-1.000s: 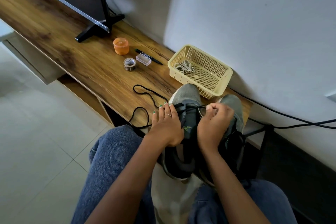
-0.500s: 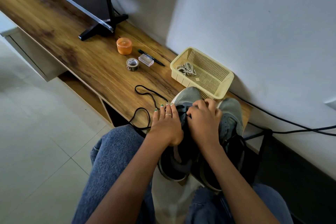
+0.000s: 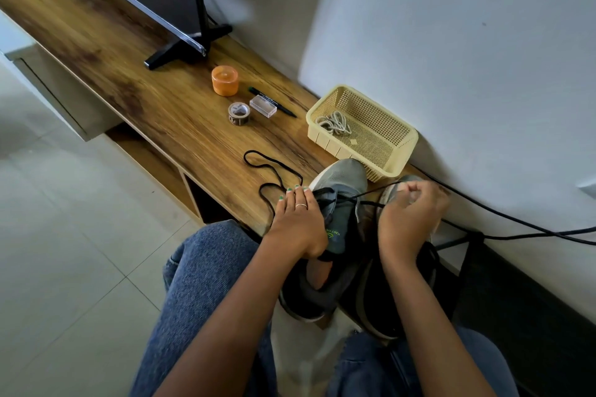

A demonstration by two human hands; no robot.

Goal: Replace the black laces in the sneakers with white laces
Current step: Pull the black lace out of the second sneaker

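A person in blue jeans sits at a wooden tabletop (image 3: 135, 74) with a pair of grey sneakers (image 3: 342, 203) lying half on its edge and half on the lap. The left hand (image 3: 300, 222) rests across the left sneaker, fingers fairly straight and steadying it rather than gripping. The right hand (image 3: 409, 213) has its grip clamped on a black lace (image 3: 371, 195), pinched in curled fingers and drawn taut sideways out of the upper eyelets.

By the look of it, the job is at an early stage. One length of black lace (image 3: 274, 171) lies loose in loops on the tabletop just left of the sneakers; whether it is a fully removed lace or the free end of the one in hand cannot be told. The right sneaker, mostly hidden under the right hand, shows dark lacing near its collar, so it seems not yet stripped.

The white laces (image 3: 333, 122) sit bundled and untouched in the yellow basket (image 3: 403, 151) against the wall, just beyond the toes. Unlacing remains to be finished, and all the white threading is still ahead.
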